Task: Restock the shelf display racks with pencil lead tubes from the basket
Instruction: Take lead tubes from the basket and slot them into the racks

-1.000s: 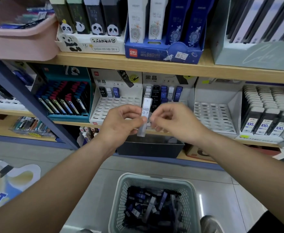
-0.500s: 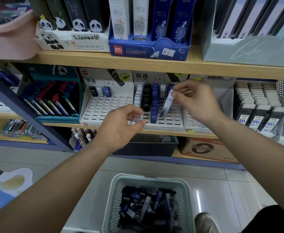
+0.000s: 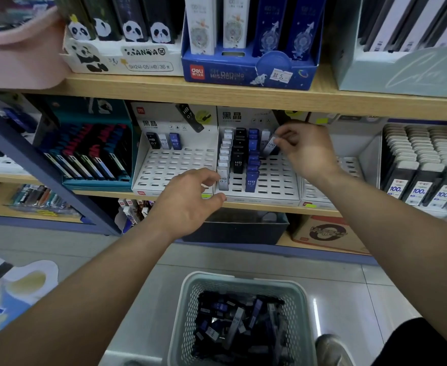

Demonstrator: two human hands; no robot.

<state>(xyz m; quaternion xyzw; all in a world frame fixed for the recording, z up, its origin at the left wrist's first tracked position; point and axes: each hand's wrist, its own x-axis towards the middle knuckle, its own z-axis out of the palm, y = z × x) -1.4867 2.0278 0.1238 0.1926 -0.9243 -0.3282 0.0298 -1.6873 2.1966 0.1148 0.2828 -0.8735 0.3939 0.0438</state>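
Plastic, pale and marked HB, a tube (image 3: pixel 270 146) was pinched near its top end by the right hand (image 3: pixel 307 151) right of centre in the frame. It was held tilted, with its lower end aimed at a back-row slot of the middle rack (image 3: pixel 277 182). The left hand (image 3: pixel 188 202) was held lower, at the rack's front left corner, with fingers loosely curled and nothing seen in it. Whether its forefinger touched the front white tube (image 3: pixel 222 178) could not be told. The two hands were kept well apart.

More tubes (image 3: pixel 236 322), dark blue, black and pale, were heaped in the basket (image 3: pixel 240 276) on the floor at the bottom centre. Only three tubes were stood in the left rack (image 3: pixel 169 167), so much of the restocking was judged to be left.

Each tube was judged light, stiff and smooth-sided, and so likely to slip in a loose hold. The leads inside were judged brittle if a tube were dropped. A thumb-and-forefinger pinch on the flat sides near the cap was judged best, since the bottom end would be left free to be guided into a slot.
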